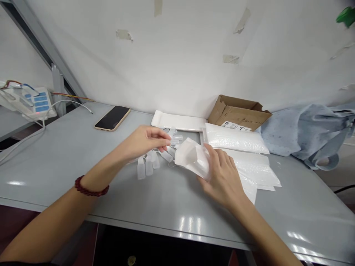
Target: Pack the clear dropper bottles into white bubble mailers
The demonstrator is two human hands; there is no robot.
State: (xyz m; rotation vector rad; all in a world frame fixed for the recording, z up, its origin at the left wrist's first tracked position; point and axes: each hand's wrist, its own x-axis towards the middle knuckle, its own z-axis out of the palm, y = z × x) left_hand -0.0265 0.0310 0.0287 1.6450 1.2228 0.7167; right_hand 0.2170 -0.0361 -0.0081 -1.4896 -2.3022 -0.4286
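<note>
White wall (177, 74) at the back, marked with tape scraps (230, 59). Grey worktop (155, 210) in front of it, smooth, reflecting lamps near the front edge. Pale blue cloth (296, 129) heaped at the far right. Open cardboard box (235, 114) stands against the wall, handwriting and a label on its side. Before the box: white bubble-lined mailers (235, 138), overlapping; a flat white packet (179, 121) lies to their left, along the wall. Power strip (41, 101) with cables at far left, beyond the worktop.

Right hand (222, 173): fingers closed around the near end of a white pouch (192, 157), thumb below, the others over the top. Pouch is lifted above the worktop, mouth gaping toward the left hand (145, 140). Left fingers: drawn together, thumb to forefinger, apart from the pouch; cannot tell whether anything is pinched. Phone (112, 118) lies to the left, screen up. Smallest: clear tags (149, 164) with thin loops, spread beneath and around the left fingertips, left of the pouch.
</note>
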